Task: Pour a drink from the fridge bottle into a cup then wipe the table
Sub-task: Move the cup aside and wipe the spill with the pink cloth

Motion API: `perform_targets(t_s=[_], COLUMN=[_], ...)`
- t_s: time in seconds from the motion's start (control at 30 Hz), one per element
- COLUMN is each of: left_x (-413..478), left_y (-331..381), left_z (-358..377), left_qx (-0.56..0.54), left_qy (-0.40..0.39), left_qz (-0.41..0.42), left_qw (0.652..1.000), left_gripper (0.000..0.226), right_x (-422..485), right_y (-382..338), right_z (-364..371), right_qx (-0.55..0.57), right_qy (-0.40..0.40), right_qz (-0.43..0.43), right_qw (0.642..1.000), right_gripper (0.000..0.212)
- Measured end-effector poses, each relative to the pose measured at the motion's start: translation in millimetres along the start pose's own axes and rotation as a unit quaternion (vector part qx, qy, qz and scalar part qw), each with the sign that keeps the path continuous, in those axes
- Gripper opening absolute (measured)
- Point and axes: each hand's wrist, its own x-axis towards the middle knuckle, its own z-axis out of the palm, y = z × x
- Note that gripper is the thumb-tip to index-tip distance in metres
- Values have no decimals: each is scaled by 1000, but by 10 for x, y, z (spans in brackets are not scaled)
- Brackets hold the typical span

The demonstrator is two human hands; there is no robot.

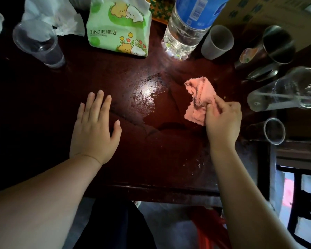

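A dark red wooden table (151,159) has a wet, shiny patch (147,97) in its middle. My right hand (223,119) grips a crumpled pink cloth (199,97) that lies on the table just right of the wet patch. My left hand (95,126) rests flat on the table, palm down, fingers apart, left of the wet patch. A clear water bottle with a blue label (187,27) stands at the back. A grey paper cup (216,42) stands right beside it. A clear plastic cup (38,44) stands at the back left.
A green tissue pack (118,27) stands at the back centre, crumpled white tissues (48,17) to its left. Metal cups (275,45) and clear glasses (287,90) crowd the right edge, one small glass (274,131) nearest. The table's front edge (151,189) is close to me.
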Motion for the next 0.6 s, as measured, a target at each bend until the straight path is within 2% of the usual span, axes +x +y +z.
perform_targets(t_s=[0.1,0.17,0.23,0.3,0.37,0.4,0.47,0.6], left_x=[1,0,0,-4,-9,-10,-10,-1], left_y=[-4,-5,-4,-4,-6,-5,-1,-2], left_z=[-4,-6,-7,-5,-12,-17,-24,0], left_qx=[-1,1,5,5,5,5,2,7], left_qy=[3,2,-1,-3,-6,-6,-7,-5], left_qz=[1,1,2,3,2,2,1,5], left_qw=[1000,1000,1000,1000,1000,1000,1000,1000], left_gripper=[66,65,62,58,60,61,61,61], right_x=[-98,-65,55,214,344,378,363,177], right_y=[-24,-29,-22,8,69,111,173,141], right_z=[36,8,-89,-183,-182,-139,-27,142], right_qx=[-2,-14,-17,-12,-18,-26,-16,54], right_qy=[23,17,17,-10,-101,-150,-195,-112], right_qz=[21,2,-84,-212,-319,-343,-337,-267], right_qw=[1000,1000,996,977,942,927,921,956], right_gripper=[37,35,34,31,41,46,50,47])
